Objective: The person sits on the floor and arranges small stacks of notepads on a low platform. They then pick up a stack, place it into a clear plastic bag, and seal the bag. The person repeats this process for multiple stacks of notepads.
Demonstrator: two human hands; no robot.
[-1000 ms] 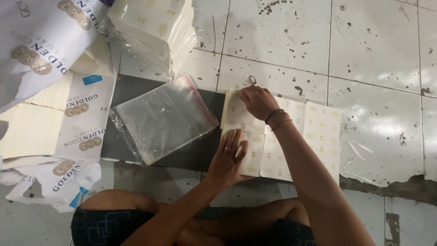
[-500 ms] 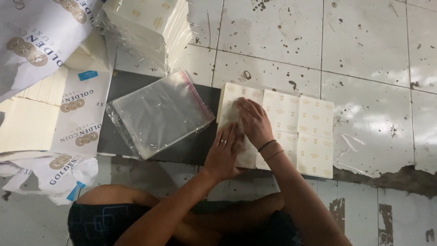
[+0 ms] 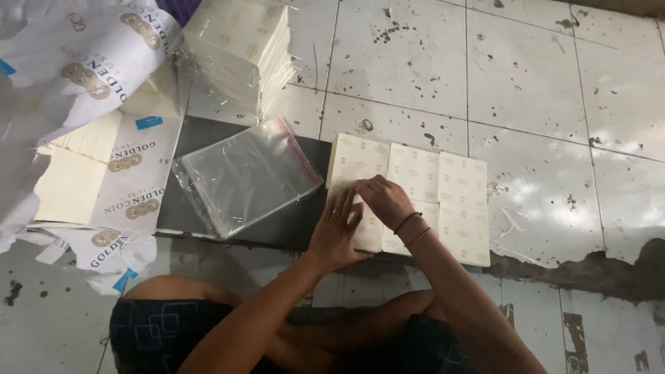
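A cream printed card sheet (image 3: 443, 187), divided into several small panels, lies flat on the tiled floor in front of me. My left hand (image 3: 337, 232) presses on its near left corner with the fingers spread. My right hand (image 3: 383, 199), with thin bracelets on the wrist, rests just above it, fingertips pinching at the sheet's left part. Both hands touch each other over the sheet. Whether a single panel is lifted I cannot tell.
A stack of clear plastic sleeves (image 3: 244, 174) lies on a dark board (image 3: 291, 225) left of the sheet. Wrapped piles of cream cards (image 3: 239, 45) stand at the back left, with white printed wrapping paper (image 3: 83, 69) beside them. My knees are at the bottom edge.
My right hand drew back from the sheet's far left corner to its near left part, meeting my left hand. The camera moved closer and shifted slightly.
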